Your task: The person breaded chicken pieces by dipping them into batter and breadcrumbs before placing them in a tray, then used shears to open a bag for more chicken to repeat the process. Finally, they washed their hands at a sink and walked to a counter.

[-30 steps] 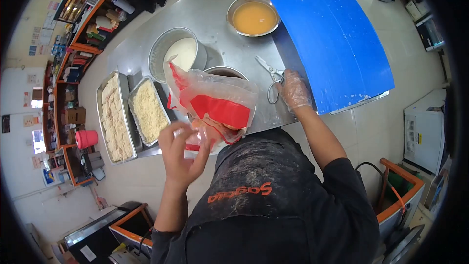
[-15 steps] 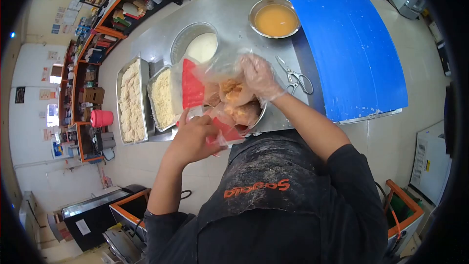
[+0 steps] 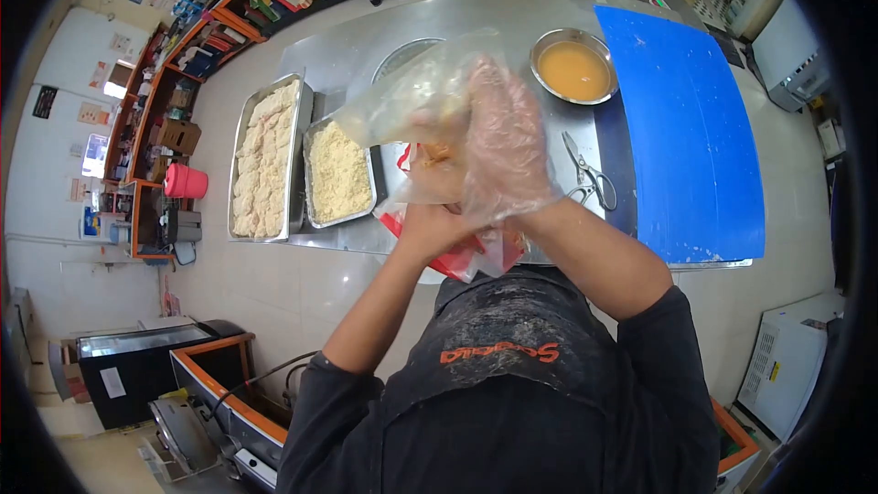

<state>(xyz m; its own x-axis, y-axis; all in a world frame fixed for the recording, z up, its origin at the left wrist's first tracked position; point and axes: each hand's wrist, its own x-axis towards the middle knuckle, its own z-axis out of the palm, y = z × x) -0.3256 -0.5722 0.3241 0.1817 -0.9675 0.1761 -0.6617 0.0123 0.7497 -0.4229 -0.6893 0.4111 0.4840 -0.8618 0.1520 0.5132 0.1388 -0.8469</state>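
A clear plastic bag [image 3: 389,96] is held up above the near edge of the steel table [image 3: 320,53], in front of the dark apron [image 3: 503,316]. The right hand [image 3: 505,133] is covered by thin clear plastic, and its fingers are stretched away from the body, lying rather close together; whether some part of the bag is pinched by them cannot be told. The left hand [image 3: 433,225] is bare and is placed lower, with its fingers hidden under the plastic, so its grip cannot be told. Between the hands and the bag, some orange-brown food [image 3: 433,170] is seen through the plastic, not sharply. Below the hands, at the table edge, a crumpled red and clear wrapper [image 3: 476,258] is seen.

Behind the bag, a round metal container [image 3: 402,53] is partly covered from view. On the left, a foil tray [image 3: 372,185] is filled with pale yellow crumbs [image 3: 339,174], and just beside it a long metal tray [image 3: 300,142] is filled with pale coated pieces [image 3: 263,165]. On the right, the scissors [image 3: 588,178] are laid flat near the blue board [image 3: 700,146]. Farther back, a metal bowl [image 3: 540,84] with orange liquid [image 3: 574,69] is placed near the same board.
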